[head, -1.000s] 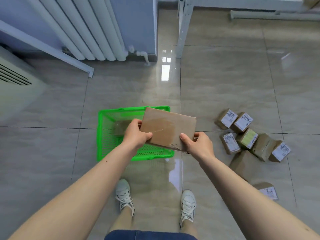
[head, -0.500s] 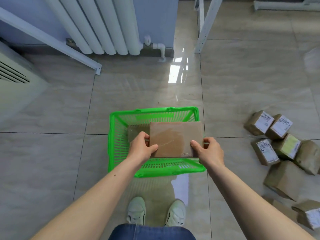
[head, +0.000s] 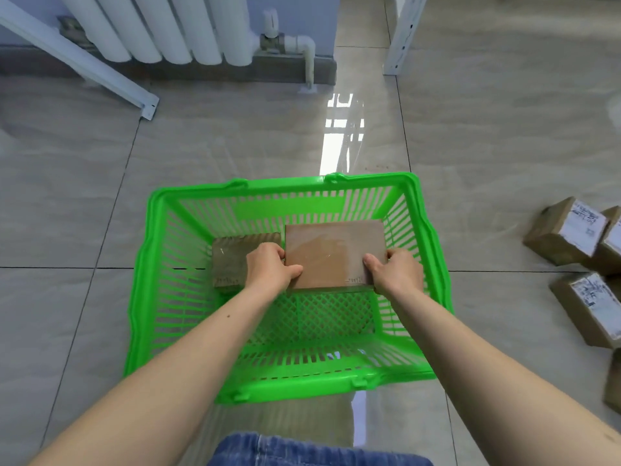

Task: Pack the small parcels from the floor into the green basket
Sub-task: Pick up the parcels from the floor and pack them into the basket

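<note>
The green basket (head: 161, 264) stands on the tiled floor right in front of me. Inside it, a flat brown parcel (head: 331, 252) sits at the far right, held at both sides. My left hand (head: 270, 269) grips its left edge and my right hand (head: 396, 270) grips its right edge. A smaller brown parcel (head: 232, 260) lies in the basket's far left, touching my left hand. The near half of the basket floor shows bare mesh.
Several small brown parcels with white labels (head: 568, 232) lie on the floor at the right edge. A white radiator (head: 161, 28) and pipe line the far wall. A white rail (head: 84, 62) slants down at the left, and a white frame leg (head: 401, 38) stands behind.
Both hands have lowered the flat parcel from above the basket rim down into its far right part, beside the smaller parcel. The view has come closer to the basket.
</note>
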`<state>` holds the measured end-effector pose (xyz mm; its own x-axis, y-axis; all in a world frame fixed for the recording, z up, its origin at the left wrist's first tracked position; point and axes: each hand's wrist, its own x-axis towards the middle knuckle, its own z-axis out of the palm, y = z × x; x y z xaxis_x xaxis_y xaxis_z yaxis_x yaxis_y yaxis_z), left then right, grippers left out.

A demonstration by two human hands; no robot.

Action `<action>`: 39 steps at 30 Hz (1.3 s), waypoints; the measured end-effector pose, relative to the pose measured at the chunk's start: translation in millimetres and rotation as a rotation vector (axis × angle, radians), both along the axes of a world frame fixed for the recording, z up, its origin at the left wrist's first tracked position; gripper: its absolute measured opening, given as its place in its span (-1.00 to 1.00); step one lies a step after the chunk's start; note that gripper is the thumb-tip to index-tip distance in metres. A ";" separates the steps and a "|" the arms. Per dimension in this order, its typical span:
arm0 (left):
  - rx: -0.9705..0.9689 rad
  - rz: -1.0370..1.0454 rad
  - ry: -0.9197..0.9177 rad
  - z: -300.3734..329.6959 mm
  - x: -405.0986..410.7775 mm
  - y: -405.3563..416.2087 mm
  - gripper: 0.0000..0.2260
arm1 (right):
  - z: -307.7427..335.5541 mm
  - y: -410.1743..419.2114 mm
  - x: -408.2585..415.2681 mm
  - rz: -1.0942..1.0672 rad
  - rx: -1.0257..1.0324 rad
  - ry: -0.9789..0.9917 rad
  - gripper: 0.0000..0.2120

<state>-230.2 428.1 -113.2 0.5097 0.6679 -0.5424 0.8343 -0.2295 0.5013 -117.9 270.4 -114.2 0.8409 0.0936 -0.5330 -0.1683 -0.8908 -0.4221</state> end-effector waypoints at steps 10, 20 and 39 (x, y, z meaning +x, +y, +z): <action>0.149 -0.099 0.028 -62.9 11.9 12.2 -0.66 | -80.4 21.9 11.1 -0.050 0.050 0.078 -0.64; 0.251 -0.141 0.032 -77.3 14.4 13.2 -0.53 | -93.1 25.2 12.2 -0.073 0.066 0.100 -0.58; 0.124 -0.154 0.061 214.0 9.0 -66.7 -0.74 | 212.0 -54.3 -43.5 -0.086 0.210 0.158 -0.79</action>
